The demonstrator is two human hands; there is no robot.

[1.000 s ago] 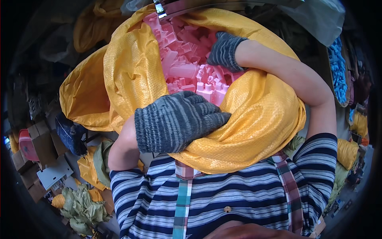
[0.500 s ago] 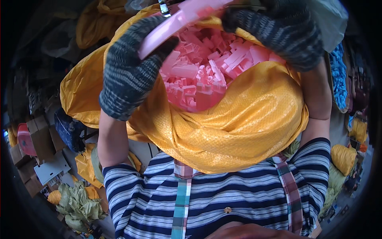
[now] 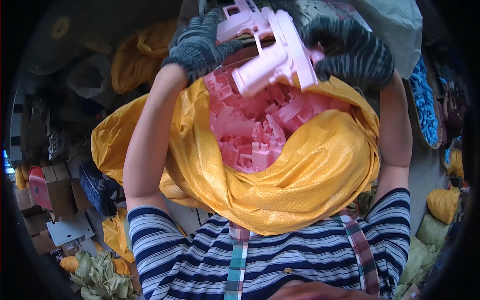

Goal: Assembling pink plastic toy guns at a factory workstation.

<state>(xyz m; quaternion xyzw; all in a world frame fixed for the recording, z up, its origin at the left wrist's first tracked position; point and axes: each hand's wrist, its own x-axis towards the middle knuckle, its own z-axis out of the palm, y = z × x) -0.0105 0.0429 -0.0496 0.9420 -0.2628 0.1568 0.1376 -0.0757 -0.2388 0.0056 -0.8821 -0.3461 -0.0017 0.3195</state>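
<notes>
Above an opened yellow woven sack (image 3: 300, 195), a pink plastic toy gun piece (image 3: 287, 47) is held up, its handle slanting down to the left. My right hand (image 3: 357, 55), in a dark striped knit glove, has thumb and fingers closed on its right side. A second pink gun-shaped piece (image 3: 237, 25) is against its upper left; whether the two are joined I cannot tell. My left hand (image 3: 200, 47), gloved alike, is beside that piece with fingers stretched out and thumb apart. Many loose pink plastic parts (image 3: 260, 150) fill the sack below.
Ahead of the sack is a worn, partly hidden surface (image 3: 330, 12), with a whitish plastic bag (image 3: 395, 30) at its right. Blue parts (image 3: 424, 100) fill a container at far right. Cardboard boxes (image 3: 60, 187) and a crumpled greenish sack (image 3: 100, 272) lie at left.
The pink toy gun piece has swung from a blurred, edge-on slant to show its side. My left hand has moved up and forward, its fingers now spread; the sack sits lower in view.
</notes>
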